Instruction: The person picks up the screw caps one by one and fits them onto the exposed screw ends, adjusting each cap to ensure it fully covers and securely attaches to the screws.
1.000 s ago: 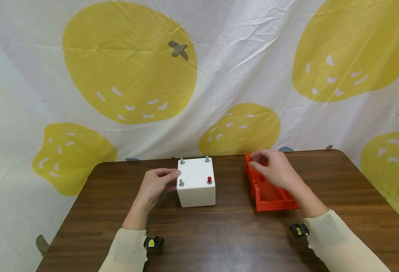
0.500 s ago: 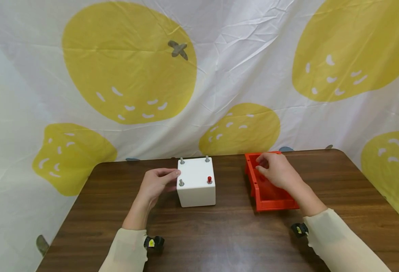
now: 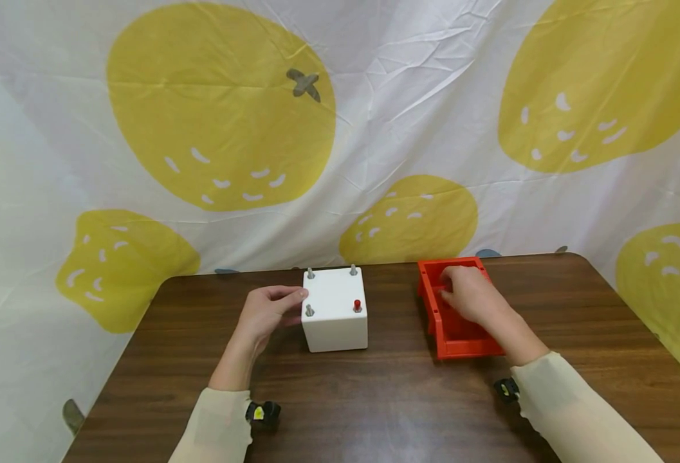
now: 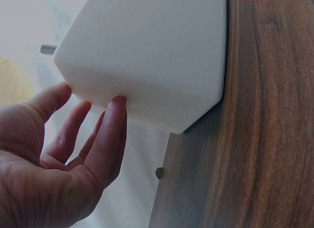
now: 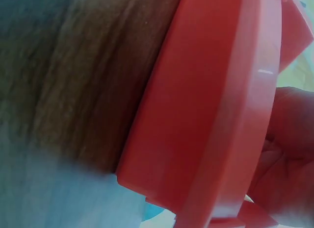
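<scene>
A white box (image 3: 334, 312) stands on the table with a threaded metal stud at each top corner. On the near right stud sits a small red cap (image 3: 358, 305). My left hand (image 3: 271, 310) rests against the box's left side, thumb at the top edge; in the left wrist view its extended fingers (image 4: 110, 130) touch that side. My right hand (image 3: 471, 294) reaches down into a red bin (image 3: 467, 349), fingers bent and their tips hidden. I cannot tell whether they hold anything. In the right wrist view the bin's wall (image 5: 196, 100) covers most of that hand.
The dark wooden table (image 3: 374, 405) carries both the box and the bin, the bin to the right of the box. Behind its far edge hangs a white cloth (image 3: 409, 128) printed with yellow fruit.
My right hand has moved from above the bin's far left rim down and inward into the bin. My left hand and the white box have stayed in place.
</scene>
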The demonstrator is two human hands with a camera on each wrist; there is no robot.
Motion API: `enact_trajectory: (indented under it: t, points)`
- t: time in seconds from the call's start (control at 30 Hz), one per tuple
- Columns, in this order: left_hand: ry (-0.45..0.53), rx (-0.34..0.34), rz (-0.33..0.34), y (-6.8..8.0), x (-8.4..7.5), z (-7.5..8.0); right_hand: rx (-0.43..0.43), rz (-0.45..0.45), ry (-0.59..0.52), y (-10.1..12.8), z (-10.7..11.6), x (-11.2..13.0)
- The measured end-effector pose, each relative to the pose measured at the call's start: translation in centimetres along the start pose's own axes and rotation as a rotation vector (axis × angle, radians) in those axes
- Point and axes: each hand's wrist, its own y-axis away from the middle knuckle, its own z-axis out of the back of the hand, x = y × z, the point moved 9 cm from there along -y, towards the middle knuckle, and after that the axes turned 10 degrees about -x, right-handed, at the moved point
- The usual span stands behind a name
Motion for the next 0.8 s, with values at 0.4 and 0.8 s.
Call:
enact_trajectory:
  t: [0.4,0.8]
  points:
    - [-0.008,-0.005,-0.002,-0.1,0.0,0.1,0.17,-0.107,0.081,0.4,-2.2,-0.7]
    - [-0.016,-0.005,-0.008,-0.1,-0.1,0.1,0.253,-0.162,0.104,0.8,-2.8,-1.1]
